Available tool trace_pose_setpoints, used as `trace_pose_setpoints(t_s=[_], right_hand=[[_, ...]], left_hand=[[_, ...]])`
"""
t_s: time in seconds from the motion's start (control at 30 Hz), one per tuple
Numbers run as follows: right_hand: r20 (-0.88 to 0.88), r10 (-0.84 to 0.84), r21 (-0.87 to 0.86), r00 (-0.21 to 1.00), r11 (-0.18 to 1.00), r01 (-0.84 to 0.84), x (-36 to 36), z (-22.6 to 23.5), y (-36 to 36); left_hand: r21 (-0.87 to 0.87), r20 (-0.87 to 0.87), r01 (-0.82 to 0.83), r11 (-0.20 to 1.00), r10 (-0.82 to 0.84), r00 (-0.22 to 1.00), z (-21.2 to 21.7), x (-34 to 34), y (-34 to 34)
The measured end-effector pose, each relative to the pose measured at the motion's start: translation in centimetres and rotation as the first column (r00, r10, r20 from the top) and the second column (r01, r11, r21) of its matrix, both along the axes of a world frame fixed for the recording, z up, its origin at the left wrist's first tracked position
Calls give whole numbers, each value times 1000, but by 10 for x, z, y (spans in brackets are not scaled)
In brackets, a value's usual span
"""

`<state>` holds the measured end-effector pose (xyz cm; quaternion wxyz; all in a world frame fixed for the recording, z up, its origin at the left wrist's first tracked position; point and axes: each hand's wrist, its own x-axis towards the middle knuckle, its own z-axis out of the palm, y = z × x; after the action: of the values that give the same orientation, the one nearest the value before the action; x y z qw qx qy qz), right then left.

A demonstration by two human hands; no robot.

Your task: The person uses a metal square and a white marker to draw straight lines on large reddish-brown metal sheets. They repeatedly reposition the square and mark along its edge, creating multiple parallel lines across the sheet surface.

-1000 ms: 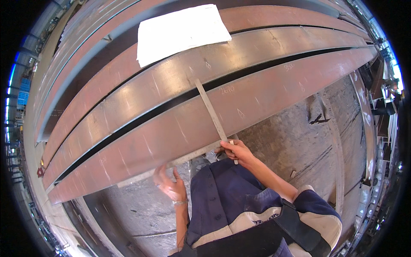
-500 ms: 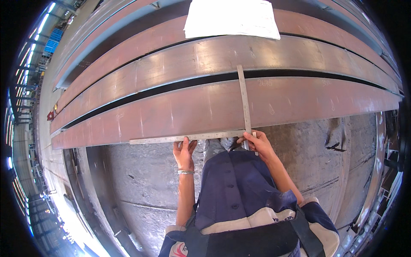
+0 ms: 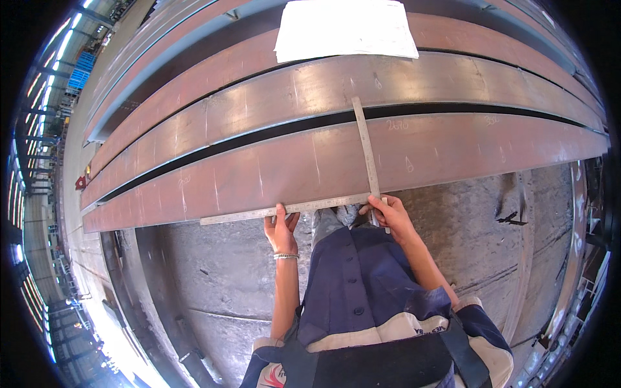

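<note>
Both half-curled hands (image 3: 281, 234) (image 3: 392, 216) grip an L-shaped metal square (image 3: 326, 204).

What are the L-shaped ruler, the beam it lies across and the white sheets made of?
L-shaped ruler: probably steel; thin, stiff, dull silver-grey with markings.
Beam: likely steel, crisp-edged; its dull reddish-brown surface could be rust or primer.
White sheets: apparently paper, thin and flat; finish lost in glare.

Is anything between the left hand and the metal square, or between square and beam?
Nothing visible. The left hand touches the metal square along the edge of the near beam, and the square's other leg lies across that beam.
</note>
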<state>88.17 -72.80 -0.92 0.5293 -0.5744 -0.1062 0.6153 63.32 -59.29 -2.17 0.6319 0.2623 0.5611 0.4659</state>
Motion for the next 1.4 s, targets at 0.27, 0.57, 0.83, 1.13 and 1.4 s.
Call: trace_pose_setpoints(t_s=[0.27, 0.57, 0.83, 1.13, 1.4], right_hand=[[-51, -77, 13, 996, 997, 78, -5, 7, -5], [88, -59, 31, 994, 998, 56, -8, 0, -1], [92, -59, 29, 994, 998, 57, -8, 7, -1], [167, -41, 48, 985, 998, 34, -5, 11, -2], [179, -16, 28, 984, 1000, 11, -2, 7, -3]], left_hand=[[-27, 5, 60, 998, -59, 998, 1, -4, -3], [-46, -20, 51, 998, -52, 998, 0, -5, 1], [-65, -4, 15, 998, -15, 1000, 2, -4, 1], [-50, 20, 38, 998, -37, 999, 4, -1, 1], [-71, 14, 60, 996, -59, 998, 4, -3, 1]])
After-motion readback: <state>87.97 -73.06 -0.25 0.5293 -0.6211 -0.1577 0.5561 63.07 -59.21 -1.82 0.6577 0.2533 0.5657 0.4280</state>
